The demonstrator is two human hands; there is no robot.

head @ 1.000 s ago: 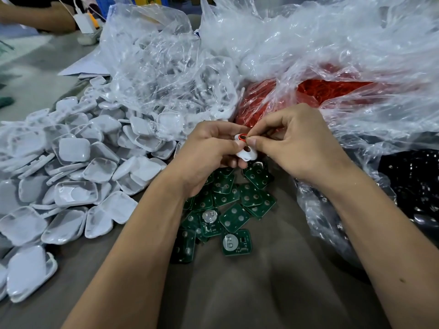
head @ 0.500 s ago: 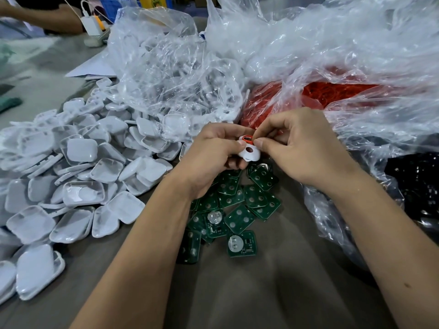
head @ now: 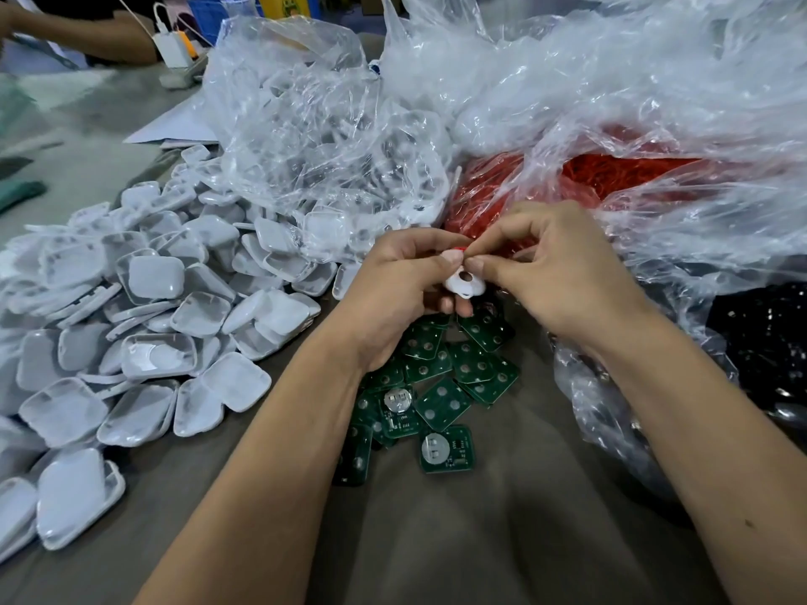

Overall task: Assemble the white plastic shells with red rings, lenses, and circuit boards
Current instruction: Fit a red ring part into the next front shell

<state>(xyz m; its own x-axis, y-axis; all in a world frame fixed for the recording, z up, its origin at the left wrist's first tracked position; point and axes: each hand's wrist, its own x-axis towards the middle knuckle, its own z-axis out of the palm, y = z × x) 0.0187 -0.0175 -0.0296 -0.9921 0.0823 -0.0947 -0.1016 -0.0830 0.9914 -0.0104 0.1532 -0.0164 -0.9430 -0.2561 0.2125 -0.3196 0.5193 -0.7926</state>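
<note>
Head view: left hand (head: 393,294) grips a white shell (head: 465,285) above the green boards (head: 441,388), while right hand (head: 554,272) pinches a red ring (head: 462,249) at its top edge.

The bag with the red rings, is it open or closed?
Open: the clear bag gapes, with bare red rings showing in its mouth.

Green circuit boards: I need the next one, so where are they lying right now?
In the head view the green circuit boards lie heaped at centre, below both hands, between the white shells and the plastic bag.
</note>
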